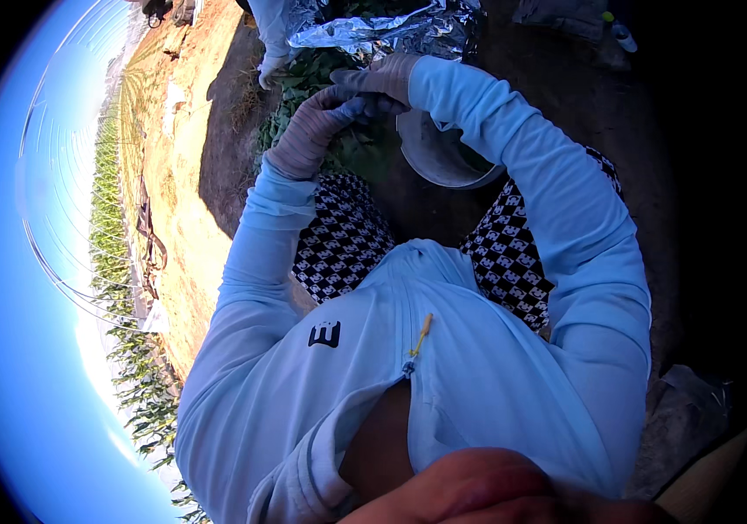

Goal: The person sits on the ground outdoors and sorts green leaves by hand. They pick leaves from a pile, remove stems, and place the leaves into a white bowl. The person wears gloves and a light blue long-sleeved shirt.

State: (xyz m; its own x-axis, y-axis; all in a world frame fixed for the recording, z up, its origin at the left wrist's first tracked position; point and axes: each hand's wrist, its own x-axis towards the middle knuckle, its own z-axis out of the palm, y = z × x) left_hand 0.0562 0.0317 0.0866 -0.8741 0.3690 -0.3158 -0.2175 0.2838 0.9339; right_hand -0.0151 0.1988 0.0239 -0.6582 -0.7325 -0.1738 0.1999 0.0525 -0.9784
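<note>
My left hand (321,124), in a striped glove with bluish fingers, reaches over a heap of green leaves (288,98). From the right, my right hand (386,78), in a similar glove, meets it, and the fingers of both overlap. Shadow hides whether anything is between them. Just below my right hand and forearm is a pale round bucket (435,154), with some green inside, partly covered by my sleeve. More leaves hang dark under my left hand. Crumpled silver foil sheeting (406,33) lies just beyond my hands, with leaves within its folds.
A co-worker's gloved hand (272,69) and pale sleeve are beside the leaves at the upper left. My checkered trouser legs (344,239) flank the bucket. A small bottle (623,37) lies at the upper right. Sunlit soil and tall green plants (108,216) stretch along the left.
</note>
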